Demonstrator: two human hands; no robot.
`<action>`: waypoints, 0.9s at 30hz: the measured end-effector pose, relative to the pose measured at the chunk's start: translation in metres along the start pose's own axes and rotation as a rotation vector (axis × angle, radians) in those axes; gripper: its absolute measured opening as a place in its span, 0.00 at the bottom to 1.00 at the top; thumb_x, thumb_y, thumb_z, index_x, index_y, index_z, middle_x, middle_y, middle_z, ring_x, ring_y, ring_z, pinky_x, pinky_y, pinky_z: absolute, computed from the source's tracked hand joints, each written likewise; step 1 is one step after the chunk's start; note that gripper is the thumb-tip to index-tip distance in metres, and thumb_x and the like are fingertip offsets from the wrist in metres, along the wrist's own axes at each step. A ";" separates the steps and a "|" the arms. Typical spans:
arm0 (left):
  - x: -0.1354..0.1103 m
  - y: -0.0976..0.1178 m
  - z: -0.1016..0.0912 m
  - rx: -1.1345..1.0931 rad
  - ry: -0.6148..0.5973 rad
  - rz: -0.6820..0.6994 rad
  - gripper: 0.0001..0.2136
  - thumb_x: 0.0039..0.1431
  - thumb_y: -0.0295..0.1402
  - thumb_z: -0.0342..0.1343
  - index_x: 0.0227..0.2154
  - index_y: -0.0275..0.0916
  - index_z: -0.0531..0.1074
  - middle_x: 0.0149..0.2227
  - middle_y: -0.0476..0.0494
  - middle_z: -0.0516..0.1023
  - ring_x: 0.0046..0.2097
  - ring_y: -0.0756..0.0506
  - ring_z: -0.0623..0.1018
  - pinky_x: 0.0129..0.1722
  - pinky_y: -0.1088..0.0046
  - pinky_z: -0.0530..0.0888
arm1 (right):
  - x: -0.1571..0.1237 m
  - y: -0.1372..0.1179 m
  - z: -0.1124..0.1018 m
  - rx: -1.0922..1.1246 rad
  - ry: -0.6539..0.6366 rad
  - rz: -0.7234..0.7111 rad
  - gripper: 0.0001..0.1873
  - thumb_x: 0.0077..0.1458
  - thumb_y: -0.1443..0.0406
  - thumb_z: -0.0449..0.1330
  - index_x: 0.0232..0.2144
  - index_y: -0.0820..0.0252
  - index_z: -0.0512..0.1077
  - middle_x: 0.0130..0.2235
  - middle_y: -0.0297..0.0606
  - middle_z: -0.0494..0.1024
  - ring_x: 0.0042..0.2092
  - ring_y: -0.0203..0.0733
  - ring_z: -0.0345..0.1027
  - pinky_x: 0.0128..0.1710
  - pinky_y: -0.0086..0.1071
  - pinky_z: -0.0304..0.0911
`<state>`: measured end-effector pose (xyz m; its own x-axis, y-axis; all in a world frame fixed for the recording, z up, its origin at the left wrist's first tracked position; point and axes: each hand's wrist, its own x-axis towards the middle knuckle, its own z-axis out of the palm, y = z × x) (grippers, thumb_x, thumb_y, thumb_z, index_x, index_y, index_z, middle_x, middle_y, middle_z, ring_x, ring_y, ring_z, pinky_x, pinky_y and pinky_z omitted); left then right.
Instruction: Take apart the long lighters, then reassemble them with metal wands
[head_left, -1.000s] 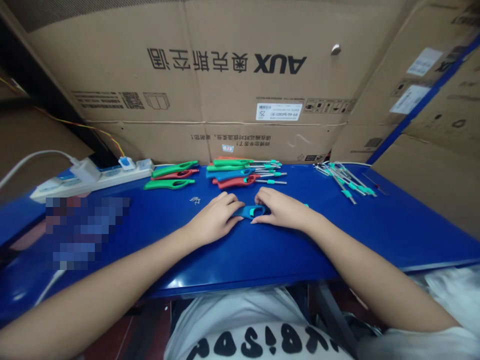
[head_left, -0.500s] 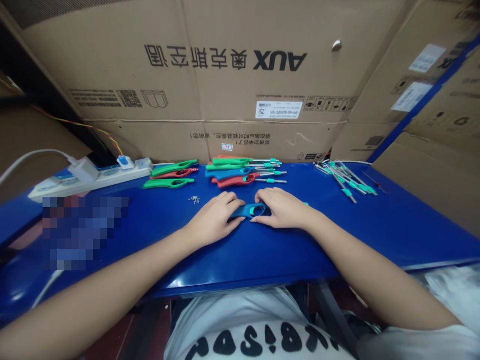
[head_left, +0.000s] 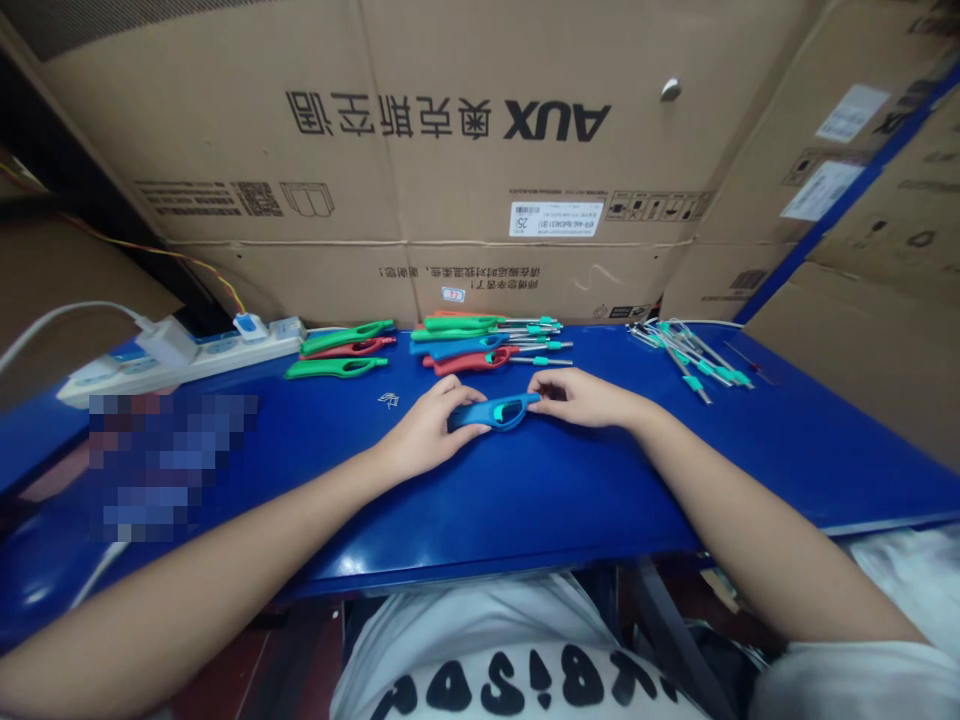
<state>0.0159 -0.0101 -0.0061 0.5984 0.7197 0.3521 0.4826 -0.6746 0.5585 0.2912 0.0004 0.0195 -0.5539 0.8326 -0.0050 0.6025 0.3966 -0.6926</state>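
A blue stick-lighter handle (head_left: 491,412) lies crosswise in front of me, with a teal trigger in its oval opening. My left hand (head_left: 427,425) is closed on its left end, thumb below and fingers above. At its narrow right tip, my right hand (head_left: 581,398) pinches with thumb and forefinger. Whether a metal rod sits inside my right hand is hidden by the fingers. Behind the hands lie lighters with metal rods: a red lighter (head_left: 465,362), a blue lighter (head_left: 457,346) and green ones (head_left: 465,325).
Green and red lighter handles (head_left: 337,368) without rods lie at the back left. Several metal rods with teal pieces (head_left: 690,360) are heaped at the back right. A white power strip (head_left: 225,358) stands left. Cardboard (head_left: 450,60) walls the blue table (head_left: 525,510). Small wires (head_left: 388,400) lie near my left hand.
My right hand has shifted right and up along the blue handle to its tip, baring more of it. My left hand and the handle have moved slightly left and up.
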 end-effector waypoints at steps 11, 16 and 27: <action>0.003 -0.005 0.000 -0.076 0.044 -0.030 0.15 0.63 0.42 0.58 0.48 0.40 0.72 0.48 0.41 0.74 0.51 0.41 0.75 0.55 0.60 0.72 | 0.007 0.002 0.018 0.017 0.201 -0.106 0.09 0.62 0.61 0.54 0.36 0.59 0.71 0.33 0.34 0.74 0.34 0.38 0.65 0.37 0.32 0.61; 0.005 -0.012 0.000 -0.118 0.068 -0.050 0.17 0.62 0.44 0.59 0.48 0.40 0.72 0.50 0.40 0.75 0.52 0.40 0.75 0.56 0.58 0.71 | 0.011 0.006 0.022 -0.001 0.227 -0.102 0.10 0.62 0.61 0.53 0.33 0.59 0.71 0.33 0.35 0.76 0.34 0.39 0.66 0.37 0.32 0.61; 0.014 -0.003 -0.002 -0.653 0.325 -0.284 0.19 0.59 0.47 0.59 0.46 0.39 0.68 0.44 0.42 0.78 0.45 0.45 0.79 0.50 0.62 0.75 | 0.005 -0.003 0.017 -0.134 0.159 -0.048 0.10 0.64 0.61 0.52 0.36 0.58 0.71 0.34 0.34 0.77 0.35 0.39 0.68 0.38 0.31 0.59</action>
<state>0.0215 0.0029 -0.0015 0.2429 0.9301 0.2756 0.0545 -0.2968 0.9534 0.2768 -0.0029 0.0088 -0.4923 0.8580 0.1467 0.6549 0.4761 -0.5869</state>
